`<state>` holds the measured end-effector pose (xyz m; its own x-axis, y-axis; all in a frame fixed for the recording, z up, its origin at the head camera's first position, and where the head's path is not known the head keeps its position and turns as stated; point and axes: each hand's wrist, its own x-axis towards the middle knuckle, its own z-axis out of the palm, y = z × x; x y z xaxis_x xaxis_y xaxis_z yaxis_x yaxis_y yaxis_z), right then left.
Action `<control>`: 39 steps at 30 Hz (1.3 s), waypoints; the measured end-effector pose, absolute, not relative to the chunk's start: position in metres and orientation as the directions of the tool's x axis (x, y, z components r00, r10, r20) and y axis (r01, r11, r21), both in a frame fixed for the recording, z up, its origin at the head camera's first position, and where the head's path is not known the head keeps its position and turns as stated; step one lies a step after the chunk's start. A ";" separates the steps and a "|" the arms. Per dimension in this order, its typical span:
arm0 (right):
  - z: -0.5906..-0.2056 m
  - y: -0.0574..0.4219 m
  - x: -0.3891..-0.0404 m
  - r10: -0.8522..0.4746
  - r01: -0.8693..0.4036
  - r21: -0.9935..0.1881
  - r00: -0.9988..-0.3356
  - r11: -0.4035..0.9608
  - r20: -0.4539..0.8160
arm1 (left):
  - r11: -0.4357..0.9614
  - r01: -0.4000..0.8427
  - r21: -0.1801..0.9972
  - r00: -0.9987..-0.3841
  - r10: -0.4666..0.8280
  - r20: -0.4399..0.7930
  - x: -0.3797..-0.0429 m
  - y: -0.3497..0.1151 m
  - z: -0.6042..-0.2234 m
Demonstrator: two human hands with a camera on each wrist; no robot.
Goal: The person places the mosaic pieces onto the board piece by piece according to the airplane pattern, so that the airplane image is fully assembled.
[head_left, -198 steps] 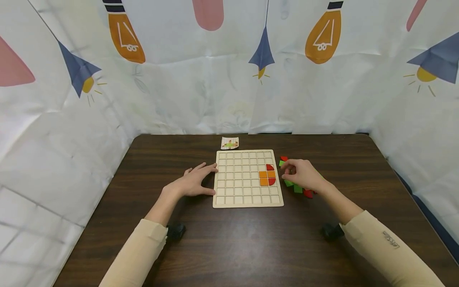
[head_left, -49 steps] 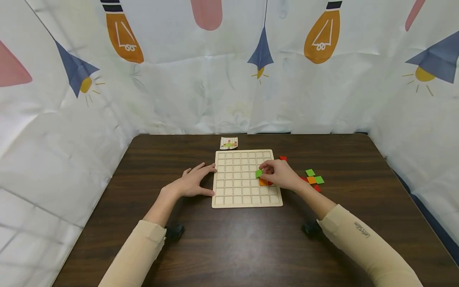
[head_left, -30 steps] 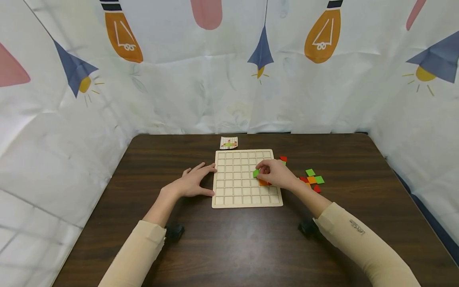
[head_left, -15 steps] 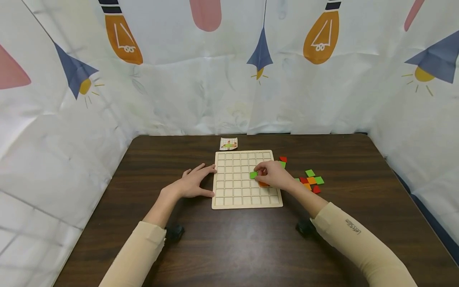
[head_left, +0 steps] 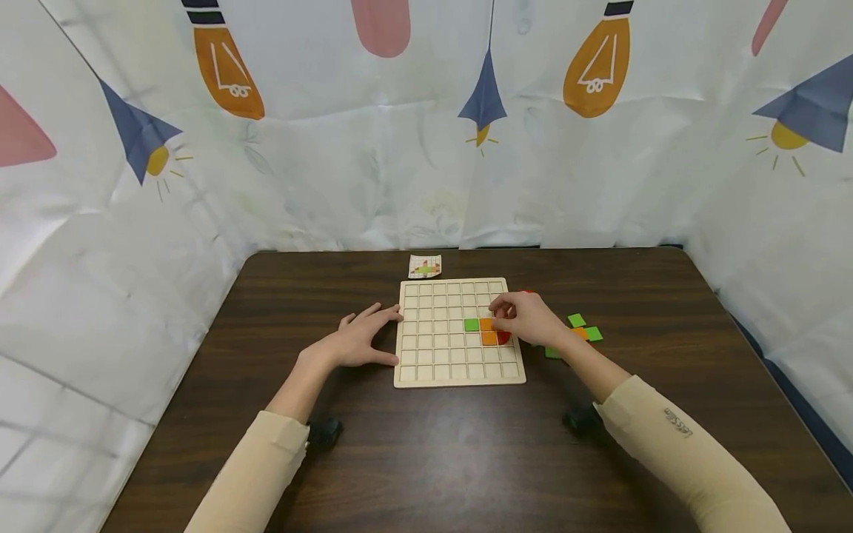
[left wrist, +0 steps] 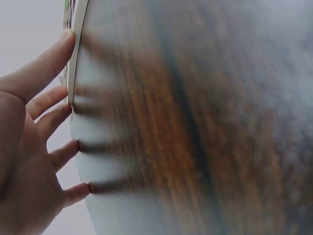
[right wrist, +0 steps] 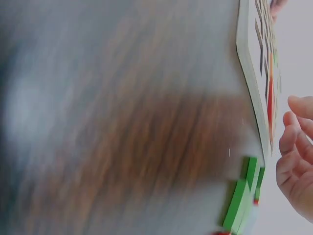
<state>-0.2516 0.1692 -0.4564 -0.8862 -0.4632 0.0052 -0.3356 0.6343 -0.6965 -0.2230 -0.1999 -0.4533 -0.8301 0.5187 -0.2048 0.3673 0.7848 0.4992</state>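
Observation:
A wooden grid board lies on the dark table. My left hand rests at its left edge, fingers spread, with thumb and index finger touching the rim. A green square tile sits in a cell, directly left of an orange square tile. Below that orange tile is another one, with a red rounded tile to its right. Over the board's right side hovers my right hand, fingers loosely bent and nothing visible between them; it hides part of the orange and red pieces.
Loose green tiles and an orange one lie right of the board, partly behind my right forearm. In the right wrist view, green tiles are near the board's edge. A small pattern card lies behind the board.
My right hand brought a green tile onto the board, slid it left into a cell beside the orange tile, then let go and drew back right. The left hand stays at the rim.

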 end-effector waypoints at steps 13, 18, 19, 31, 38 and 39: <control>-0.458 0.211 -0.259 -0.364 -0.259 -0.700 -0.931 0.665 -0.001 | 0.785 0.364 0.502 -0.830 0.518 -0.209 -0.221 -0.199 -0.453; -0.462 0.219 -0.264 -0.348 -0.240 -0.692 -0.937 0.681 -0.017 | 0.788 0.363 0.497 -0.830 0.516 -0.213 -0.221 -0.200 -0.454; -0.463 0.220 -0.264 -0.342 -0.232 -0.690 -0.939 0.685 -0.024 | 0.789 0.364 0.495 -0.829 0.517 -0.213 -0.221 -0.200 -0.454; -0.465 0.229 -0.267 -0.349 -0.205 -0.666 -0.933 0.717 -0.089 | 0.790 0.365 0.493 -0.830 0.515 -0.211 -0.222 -0.199 -0.453; -0.464 0.232 -0.266 -0.359 -0.208 -0.664 -0.928 0.718 -0.098 | 0.791 0.356 0.498 -0.833 0.510 -0.215 -0.222 -0.199 -0.453; -0.464 0.232 -0.265 -0.366 -0.216 -0.667 -0.926 0.713 -0.091 | 0.790 0.356 0.498 -0.833 0.510 -0.213 -0.222 -0.199 -0.453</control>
